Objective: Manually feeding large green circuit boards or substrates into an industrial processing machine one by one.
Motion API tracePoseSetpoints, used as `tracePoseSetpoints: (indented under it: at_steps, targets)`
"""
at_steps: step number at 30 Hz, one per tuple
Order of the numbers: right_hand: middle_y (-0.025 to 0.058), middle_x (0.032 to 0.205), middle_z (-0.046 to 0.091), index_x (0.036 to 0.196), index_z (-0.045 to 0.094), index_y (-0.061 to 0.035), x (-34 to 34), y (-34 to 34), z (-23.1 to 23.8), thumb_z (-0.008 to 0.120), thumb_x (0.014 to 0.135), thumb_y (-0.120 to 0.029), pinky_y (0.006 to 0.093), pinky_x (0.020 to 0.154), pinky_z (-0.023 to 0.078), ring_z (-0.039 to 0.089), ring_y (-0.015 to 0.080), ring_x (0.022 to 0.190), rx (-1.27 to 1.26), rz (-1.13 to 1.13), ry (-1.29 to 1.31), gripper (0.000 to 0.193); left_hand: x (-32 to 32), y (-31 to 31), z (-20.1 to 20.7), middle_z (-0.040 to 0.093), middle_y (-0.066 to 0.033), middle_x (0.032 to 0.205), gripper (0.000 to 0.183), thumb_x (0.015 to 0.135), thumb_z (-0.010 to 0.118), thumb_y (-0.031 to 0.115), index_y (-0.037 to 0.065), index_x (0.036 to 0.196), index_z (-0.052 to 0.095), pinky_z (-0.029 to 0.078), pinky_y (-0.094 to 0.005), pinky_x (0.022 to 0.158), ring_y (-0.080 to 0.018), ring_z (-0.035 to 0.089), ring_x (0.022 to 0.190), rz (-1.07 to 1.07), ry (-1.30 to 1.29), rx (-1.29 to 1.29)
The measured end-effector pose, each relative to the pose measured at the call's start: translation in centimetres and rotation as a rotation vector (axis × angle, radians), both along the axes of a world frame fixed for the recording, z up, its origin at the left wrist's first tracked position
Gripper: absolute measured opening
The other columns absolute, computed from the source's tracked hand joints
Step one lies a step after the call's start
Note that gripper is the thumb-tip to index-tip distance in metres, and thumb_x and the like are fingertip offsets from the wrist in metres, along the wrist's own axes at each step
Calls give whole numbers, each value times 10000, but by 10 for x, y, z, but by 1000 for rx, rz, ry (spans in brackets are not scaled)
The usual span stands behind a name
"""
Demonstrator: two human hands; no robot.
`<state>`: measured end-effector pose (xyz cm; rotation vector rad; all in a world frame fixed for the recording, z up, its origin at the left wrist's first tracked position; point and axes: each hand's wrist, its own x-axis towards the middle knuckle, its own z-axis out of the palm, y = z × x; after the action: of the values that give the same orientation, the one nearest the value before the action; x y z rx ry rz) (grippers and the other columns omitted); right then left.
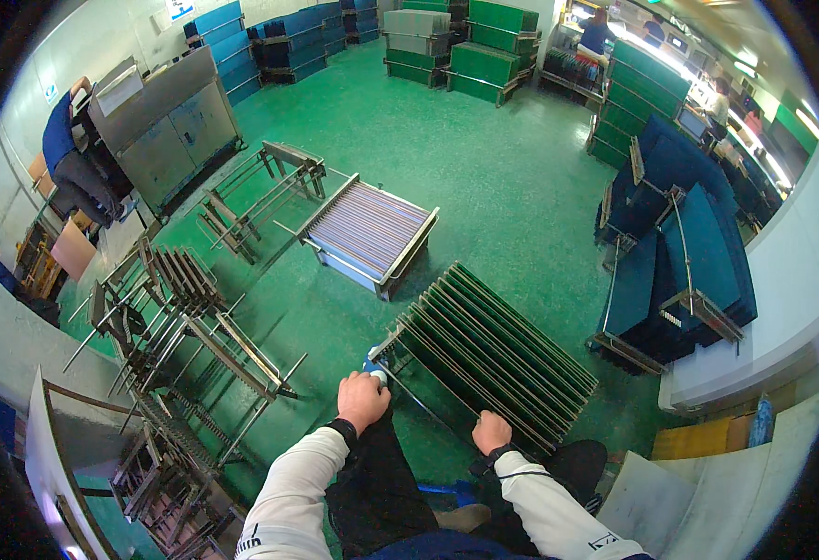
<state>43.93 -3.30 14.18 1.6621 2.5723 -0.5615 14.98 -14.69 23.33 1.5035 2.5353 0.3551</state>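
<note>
In front of me stands a rack of dark green panels (498,359), several thin boards side by side with pale edges, held in a metal frame. My left hand (363,401) is closed round a small blue-and-white object (375,366) at the rack's left corner; its kind is mostly hidden by my fingers. Fingers curled, my right hand (492,433) rests at the near edge of the same rack. Whether it grips a panel edge or a rod there I cannot make out.
A metal rack of pale-purple panels (367,229) stands ahead on the green floor (512,177). Bare metal frames (185,317) crowd the left. Blue panel racks (680,252) stand at right, green stacks (489,65) at the back. A person (73,154) leans over a grey cabinet (167,126).
</note>
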Motion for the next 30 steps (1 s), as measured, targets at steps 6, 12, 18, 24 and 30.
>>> tracePoseSetpoints:
  at_steps: [6,12,18,24,30]
  targets:
    - [175,835,675,841,650,-52,1,0,-3,623,838,-193,495,697,521,660,375,799,5,-2,1,144,1,2,4,669,-102,879,279,784,579,305,55,795,705,451,-431,817,-290,594,936,12,-22,-56]
    - [183,809,668,809,641,-44,1,0,-7,626,826,-187,508,676,509,650,387,773,27,-2,41,144,2,1,7,665,-107,854,281,780,574,306,54,770,699,452,-440,798,-295,594,915,8,-20,-39]
    - [181,817,669,817,643,-47,2,1,-3,625,827,-188,507,678,511,652,384,776,20,1,37,142,1,3,5,661,-107,845,280,778,573,304,53,762,696,452,-442,793,-299,592,909,4,-19,-37]
    - [165,849,681,846,657,-58,0,0,3,632,844,-195,485,709,528,668,362,806,-8,1,-7,139,0,2,3,662,-101,855,280,779,572,304,53,766,696,448,-437,797,-294,589,915,8,-20,-44]
    - [179,834,670,852,649,-51,1,1,-1,612,844,-194,508,697,508,650,385,799,-8,3,17,148,1,3,5,660,-99,849,279,778,575,304,54,764,696,445,-432,800,-287,590,912,6,-15,-54]
